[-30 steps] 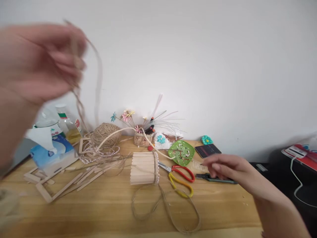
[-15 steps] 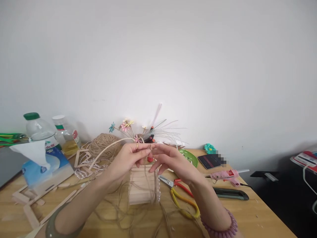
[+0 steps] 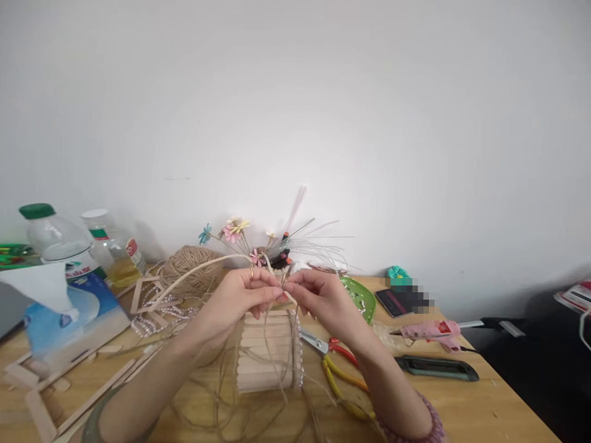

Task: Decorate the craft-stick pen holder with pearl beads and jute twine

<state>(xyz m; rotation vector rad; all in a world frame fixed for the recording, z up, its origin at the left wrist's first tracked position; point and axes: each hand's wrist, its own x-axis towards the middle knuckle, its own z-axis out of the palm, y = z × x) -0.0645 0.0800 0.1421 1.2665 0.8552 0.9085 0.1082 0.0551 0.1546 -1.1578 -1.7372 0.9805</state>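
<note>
left hand [image 3: 247, 296] and right hand [image 3: 318, 295] fingertip to fingertip, both pinching jute strands [image 3: 272, 344] above stick basket [image 3: 268, 357] on table [image 3: 484, 400].

Gold ring [image 3: 252, 271], left hand [image 3: 242, 298] — pink bracelet [image 3: 431, 421]

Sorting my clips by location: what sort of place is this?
Probably a home craft table: a ball of jute twine, a pink glue gun and scissors lie on the wooden table.
</note>
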